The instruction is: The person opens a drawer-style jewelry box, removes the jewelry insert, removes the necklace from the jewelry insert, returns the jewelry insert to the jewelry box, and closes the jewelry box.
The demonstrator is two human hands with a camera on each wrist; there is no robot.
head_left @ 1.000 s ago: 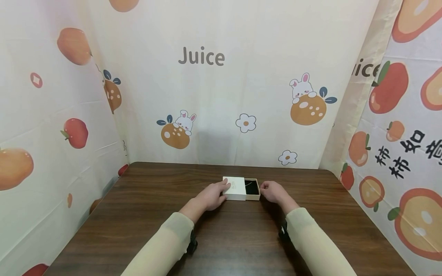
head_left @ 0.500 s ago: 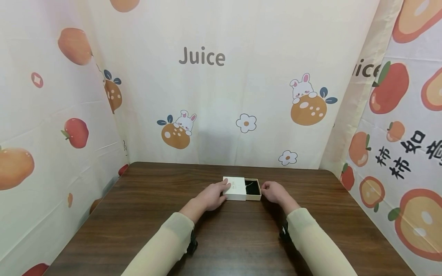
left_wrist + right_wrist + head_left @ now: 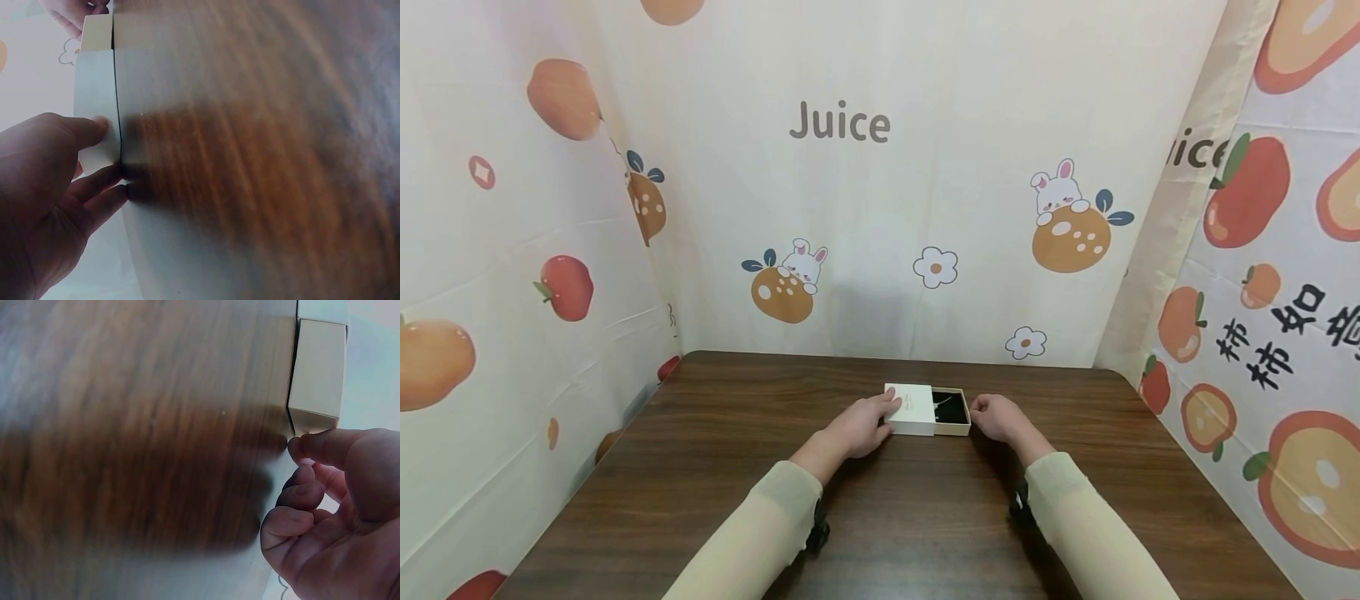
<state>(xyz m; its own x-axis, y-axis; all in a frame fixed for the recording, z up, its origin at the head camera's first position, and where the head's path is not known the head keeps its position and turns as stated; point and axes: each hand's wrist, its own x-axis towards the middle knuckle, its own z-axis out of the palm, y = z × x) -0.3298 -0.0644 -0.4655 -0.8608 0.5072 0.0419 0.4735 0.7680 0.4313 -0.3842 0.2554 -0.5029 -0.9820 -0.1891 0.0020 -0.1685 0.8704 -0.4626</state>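
A white jewelry box sleeve (image 3: 915,407) with small printing on top lies flat near the table's far edge. From its right end a cream drawer (image 3: 952,432) sticks out, lined in black, with a thin chain necklace (image 3: 943,402) on the lining. My left hand (image 3: 859,425) grips the sleeve's left end; in the left wrist view the thumb presses its near side wall (image 3: 95,81). My right hand (image 3: 997,418) pinches at the drawer's right end with thumb and forefinger, the other fingers curled. What lies between those fingertips is hidden in the right wrist view.
The box rests on a dark brown wooden table (image 3: 910,533). Cream curtains (image 3: 880,192) printed with fruit and rabbits hang behind it and along both sides. Dark wrist devices (image 3: 817,529) sit under both sleeve cuffs.
The drawer has slid slightly further right out of the sleeve, and my right hand has moved right with it. More of the chain shows. My left hand stays in place on the sleeve.
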